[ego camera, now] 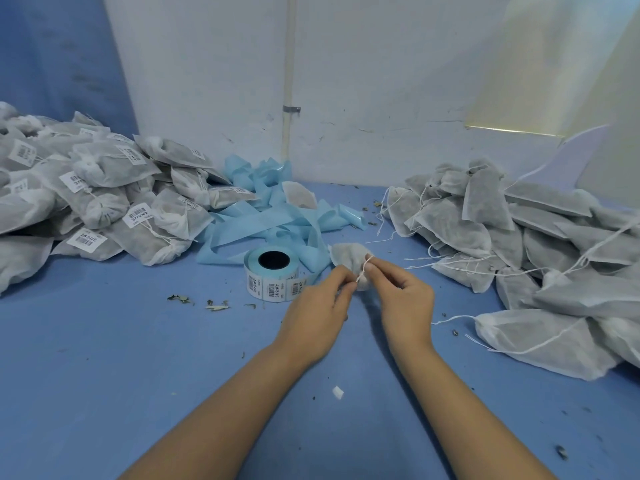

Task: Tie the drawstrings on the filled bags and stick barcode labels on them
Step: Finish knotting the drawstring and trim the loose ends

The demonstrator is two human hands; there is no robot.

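**Knotting the drawstring of one filled bag, both hands engaged**

Left: heap of labelled bags [86,202], soft translucent nonwoven pouches gathered at the neck. Centre: cylindrical barcode label roll [272,275] on end on the blue tabletop [138,358]. The left hand [318,306] and right hand [401,299] each pinch the thin white drawstring [363,270] of the bag [348,254], which rests just right of the roll. Right: untied bags [502,230], strings trailing. Risk: the fine cord may slip from the pinch, leaving a loose knot; excess pull may tear the thin fabric.
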